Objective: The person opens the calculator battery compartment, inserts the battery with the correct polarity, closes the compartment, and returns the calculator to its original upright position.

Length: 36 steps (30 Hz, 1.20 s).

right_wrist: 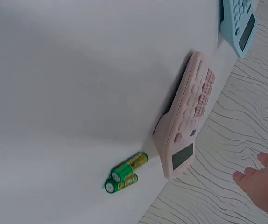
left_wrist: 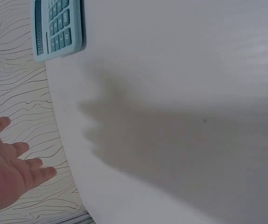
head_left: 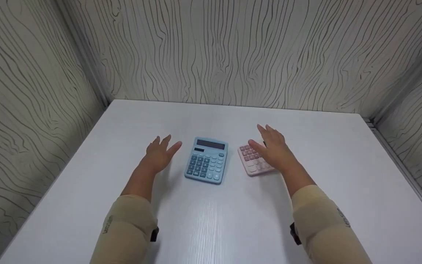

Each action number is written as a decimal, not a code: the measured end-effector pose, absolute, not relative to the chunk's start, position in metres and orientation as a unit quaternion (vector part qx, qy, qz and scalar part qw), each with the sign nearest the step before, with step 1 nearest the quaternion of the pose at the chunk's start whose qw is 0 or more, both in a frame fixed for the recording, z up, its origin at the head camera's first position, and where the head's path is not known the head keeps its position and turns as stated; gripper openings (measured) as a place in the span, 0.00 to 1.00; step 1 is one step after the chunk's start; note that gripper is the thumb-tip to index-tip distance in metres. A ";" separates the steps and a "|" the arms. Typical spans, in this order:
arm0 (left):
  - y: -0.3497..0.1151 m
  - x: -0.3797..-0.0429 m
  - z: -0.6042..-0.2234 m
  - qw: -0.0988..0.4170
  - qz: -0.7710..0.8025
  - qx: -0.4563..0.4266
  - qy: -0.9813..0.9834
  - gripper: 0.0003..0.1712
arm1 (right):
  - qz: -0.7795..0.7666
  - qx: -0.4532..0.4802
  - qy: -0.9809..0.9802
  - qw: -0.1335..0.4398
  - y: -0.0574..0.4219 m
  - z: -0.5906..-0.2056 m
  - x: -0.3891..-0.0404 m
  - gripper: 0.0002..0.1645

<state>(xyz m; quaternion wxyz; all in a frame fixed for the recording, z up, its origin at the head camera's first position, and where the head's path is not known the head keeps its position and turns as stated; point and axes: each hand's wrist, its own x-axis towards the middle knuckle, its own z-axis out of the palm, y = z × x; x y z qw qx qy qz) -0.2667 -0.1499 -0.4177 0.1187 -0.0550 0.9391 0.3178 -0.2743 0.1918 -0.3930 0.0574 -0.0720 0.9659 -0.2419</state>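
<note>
My left hand point(head_left: 158, 154) hovers over the table with fingers spread, holding nothing, to the left of a blue calculator point(head_left: 207, 160). That calculator lies face up, its dark screen toward the back. A smaller pink calculator point(head_left: 253, 161) lies to its right, partly covered in the head view by my right hand point(head_left: 275, 150). This hand is raised above it with fingers extended and grips nothing. In the right wrist view, two green batteries point(right_wrist: 130, 166) lie side by side near the screen end of the pink calculator; the hand and arm hide them from the head view.
A white table point(head_left: 203, 220) carries everything. Wood-grain patterned panels point(head_left: 211, 51) stand behind it and at both sides. Both forearms wear beige sleeves point(head_left: 126, 227) with black pieces strapped near the wrists.
</note>
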 end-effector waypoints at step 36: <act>-0.098 -0.274 -0.458 0.126 0.515 -0.149 0.834 0.43 | -0.448 0.029 0.872 0.193 0.111 -0.462 -0.268 0.46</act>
